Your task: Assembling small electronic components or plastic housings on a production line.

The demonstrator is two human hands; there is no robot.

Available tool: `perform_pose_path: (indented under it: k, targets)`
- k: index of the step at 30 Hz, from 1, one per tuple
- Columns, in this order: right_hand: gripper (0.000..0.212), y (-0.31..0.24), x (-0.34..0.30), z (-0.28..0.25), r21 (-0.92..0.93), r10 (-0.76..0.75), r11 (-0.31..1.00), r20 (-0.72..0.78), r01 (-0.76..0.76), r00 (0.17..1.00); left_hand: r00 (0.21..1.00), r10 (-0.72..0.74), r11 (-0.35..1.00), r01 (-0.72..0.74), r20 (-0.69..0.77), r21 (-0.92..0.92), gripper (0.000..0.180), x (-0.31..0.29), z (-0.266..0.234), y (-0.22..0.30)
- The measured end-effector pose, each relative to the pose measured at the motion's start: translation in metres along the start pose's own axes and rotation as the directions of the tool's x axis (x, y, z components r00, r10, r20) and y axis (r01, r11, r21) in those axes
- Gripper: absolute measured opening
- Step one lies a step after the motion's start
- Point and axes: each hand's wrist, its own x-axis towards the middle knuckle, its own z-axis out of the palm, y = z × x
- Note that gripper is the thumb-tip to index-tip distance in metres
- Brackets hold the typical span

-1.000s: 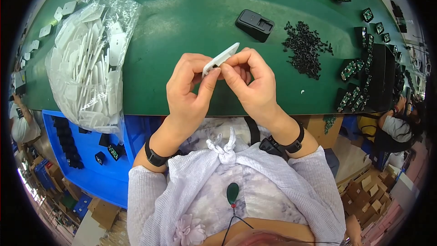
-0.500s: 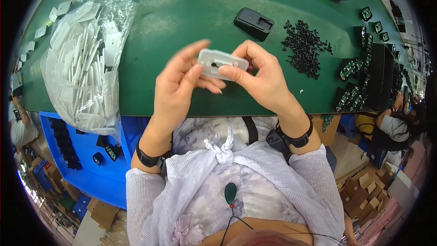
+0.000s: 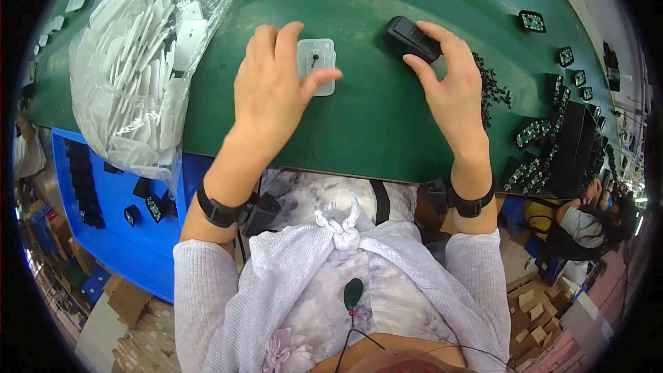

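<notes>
The left hand (image 3: 273,86) is open, its fingers pointing away from the body and its thumb stretched over the lower part of a translucent white plate (image 3: 324,62); whether the thumb touches it I cannot tell. The plate lies on the green desk (image 3: 359,124), just right of that hand's fingers, with a small dark piece (image 3: 315,57) at its middle. The right hand (image 3: 452,72) grips a black block (image 3: 413,36) between thumb and fingers, at the block's right end; whether the block is raised off the desk is unclear. Both wrists wear black bands. Just beside the right hand, partly hidden by it, spreads a pile of small black parts (image 3: 494,90). Farther right stand black housings with green circuit boards (image 3: 532,131), near a larger black box (image 3: 573,131). To the left, a clear plastic bag (image 3: 128,79) bulges with white plates, and more loose plates (image 3: 76,3) lie beyond it. Below the bag, a blue bin (image 3: 124,255) holds black pieces along its left side.
</notes>
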Motion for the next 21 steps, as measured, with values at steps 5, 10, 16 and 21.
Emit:
perform_pose_path:
  k: [5,10,16,21]
  targets:
    - [0.039,-0.011,0.003,-0.002,0.188,-0.049,0.981,0.046,0.039,0.998,0.992,0.112,0.991,-0.107,0.056,-0.083,0.052,-0.014,-0.001,0.002]
    - [0.042,-0.024,0.01,0.005,0.215,-0.21,0.959,0.107,0.183,0.972,0.964,0.227,0.956,-0.195,0.135,-0.218,0.057,-0.008,-0.004,-0.012]
    - [0.04,-0.034,0.017,0.018,0.224,-0.341,0.928,0.19,0.298,0.92,0.993,0.102,0.901,-0.064,0.066,-0.43,0.054,-0.014,-0.009,-0.024]
    - [0.04,-0.033,0.019,0.023,0.226,-0.366,0.922,0.241,0.314,0.899,0.98,0.149,0.94,-0.099,0.131,-0.325,0.052,-0.021,-0.009,-0.022]
